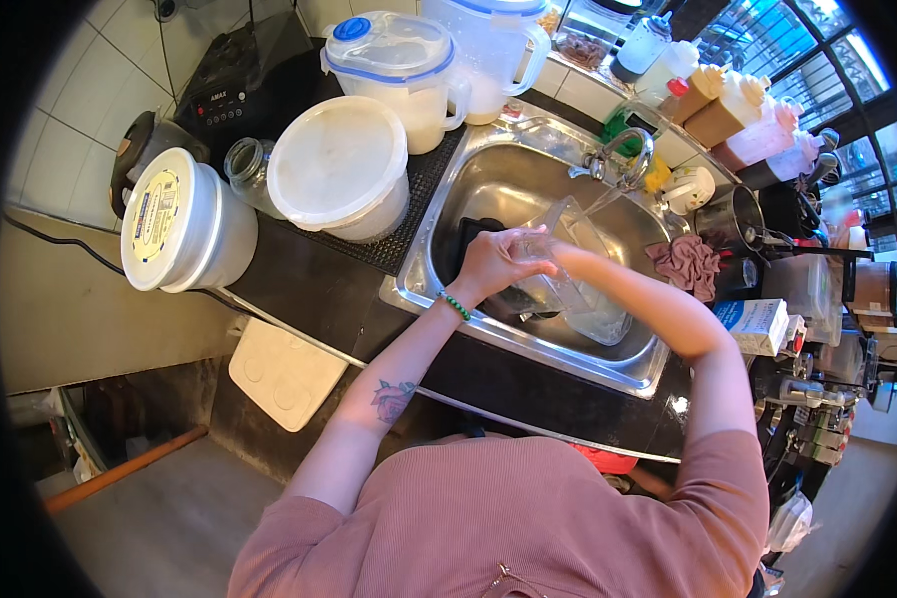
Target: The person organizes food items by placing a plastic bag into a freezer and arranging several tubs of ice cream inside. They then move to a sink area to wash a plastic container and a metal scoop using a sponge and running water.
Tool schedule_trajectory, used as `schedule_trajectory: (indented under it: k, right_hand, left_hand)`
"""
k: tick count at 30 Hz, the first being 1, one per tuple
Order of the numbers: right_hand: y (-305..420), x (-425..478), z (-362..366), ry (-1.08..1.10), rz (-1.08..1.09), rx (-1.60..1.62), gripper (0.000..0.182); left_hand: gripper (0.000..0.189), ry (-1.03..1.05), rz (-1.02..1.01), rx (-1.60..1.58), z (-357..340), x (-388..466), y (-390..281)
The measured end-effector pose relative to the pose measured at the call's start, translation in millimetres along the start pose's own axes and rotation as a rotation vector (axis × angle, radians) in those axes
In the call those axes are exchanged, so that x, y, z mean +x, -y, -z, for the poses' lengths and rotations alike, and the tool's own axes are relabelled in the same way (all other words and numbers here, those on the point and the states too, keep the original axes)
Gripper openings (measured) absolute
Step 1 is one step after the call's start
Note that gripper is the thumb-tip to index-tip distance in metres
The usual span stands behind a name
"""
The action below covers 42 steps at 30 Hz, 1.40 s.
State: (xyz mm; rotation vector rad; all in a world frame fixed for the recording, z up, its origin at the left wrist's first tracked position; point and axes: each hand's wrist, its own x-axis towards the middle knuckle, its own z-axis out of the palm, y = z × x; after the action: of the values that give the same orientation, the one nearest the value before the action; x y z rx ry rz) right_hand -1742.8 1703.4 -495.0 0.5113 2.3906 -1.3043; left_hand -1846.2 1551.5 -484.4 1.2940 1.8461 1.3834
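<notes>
My left hand (497, 261), with a green bead bracelet at the wrist, grips a clear plastic vessel (534, 245) over the sink. My right hand (560, 258) meets it from the other side. Its fingers are mostly hidden behind or inside the clear plastic, so its grip is unclear. Under both hands lies the stainless steel sink (486, 176). Clear plastic containers (602, 318) rest in the basin, along with a dark item (475, 232) near its left wall. Water runs from the chrome faucet (635, 153) into the basin.
Left of the sink, a lidded white tub (340, 164) and lidded plastic pitchers (389, 71) stand by a black mat (389, 254). A glass jar (248, 172) and another tub (187, 224) are farther left. A cloth (685, 258), carton (755, 325) and steel pot (729, 217) crowd the right.
</notes>
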Motion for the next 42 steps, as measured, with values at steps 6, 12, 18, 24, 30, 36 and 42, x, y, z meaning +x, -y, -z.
schedule_trajectory:
  k: [6,12,18,24,30,36,42]
  right_hand:
    - [0.4,-16.3,21.1,0.036,-0.184,0.539,0.003]
    - [-98.2,6.1,-11.7,-0.24,-0.499,0.992,0.005]
    - [-15.0,-15.9,11.3,-0.101,-0.269,1.077,0.009]
    - [-12.8,4.7,-7.7,-0.317,-0.37,1.052,0.016]
    - [18.2,-18.3,-0.2,-0.101,-0.255,0.211,0.014]
    - [2.7,-34.8,44.9,0.503,0.177,-0.443,0.018]
    - [-58.3,5.9,-34.9,0.018,0.335,-0.187,0.009]
  left_hand:
    - [0.061,-0.062,-0.008,-0.022,-3.5,2.5,5.7]
    - [0.06,-0.033,-0.018,0.012,-14.8,-15.5,-15.8]
    - [0.062,-0.013,0.072,0.008,-3.6,-28.4,-0.9]
    - [0.063,-0.024,-0.014,-0.034,-4.9,-21.3,6.8]
    - [0.059,-0.04,-0.049,-0.003,0.6,-16.6,0.7]
    - [0.062,0.02,-0.036,0.014,1.2,-6.8,0.2]
    - [0.059,0.045,-0.071,-0.083,-3.1,-3.6,15.9]
